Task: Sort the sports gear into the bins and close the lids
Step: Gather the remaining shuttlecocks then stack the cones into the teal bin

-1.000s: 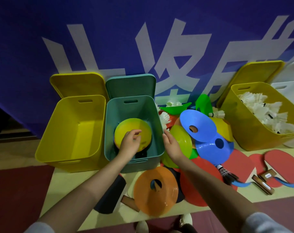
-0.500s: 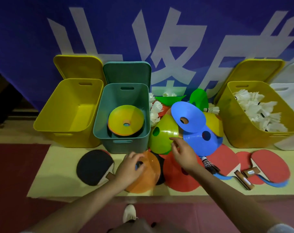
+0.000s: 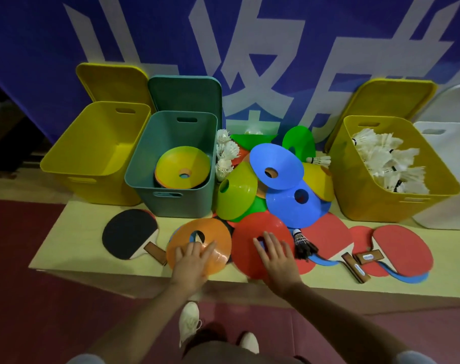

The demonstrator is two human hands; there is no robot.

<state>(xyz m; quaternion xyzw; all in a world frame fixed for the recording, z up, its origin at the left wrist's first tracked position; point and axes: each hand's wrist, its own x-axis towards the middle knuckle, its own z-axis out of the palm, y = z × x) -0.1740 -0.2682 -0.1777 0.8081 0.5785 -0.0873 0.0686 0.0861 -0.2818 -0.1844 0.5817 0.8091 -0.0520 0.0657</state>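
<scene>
Left grip: my left hand (image 3: 190, 261) is lying flat, fingers straight, on the orange disc cone (image 3: 198, 245) at lower centre of the frame; nothing is curled round it yet.
Right grip: my right hand (image 3: 276, 256) is pressing, fingers spread wide, on the red disc cone (image 3: 250, 237) just beside it.
Done: the teal bin (image 3: 168, 198) is holding a few stacked cones; the yellow bin at right (image 3: 381, 206) is holding shuttlecocks (image 3: 389, 161).
Left: I am judging most work remains. A heap of cones (image 3: 276, 166) is sitting mid-frame, loose shuttlecocks (image 3: 225, 153) behind it, paddles (image 3: 399, 245) lying on the bench (image 3: 73, 232), and the yellow bin at left (image 3: 92, 153) is showing nothing inside.
Lids: the teal lid (image 3: 184, 95) and the others are leaning open behind the bins.
</scene>
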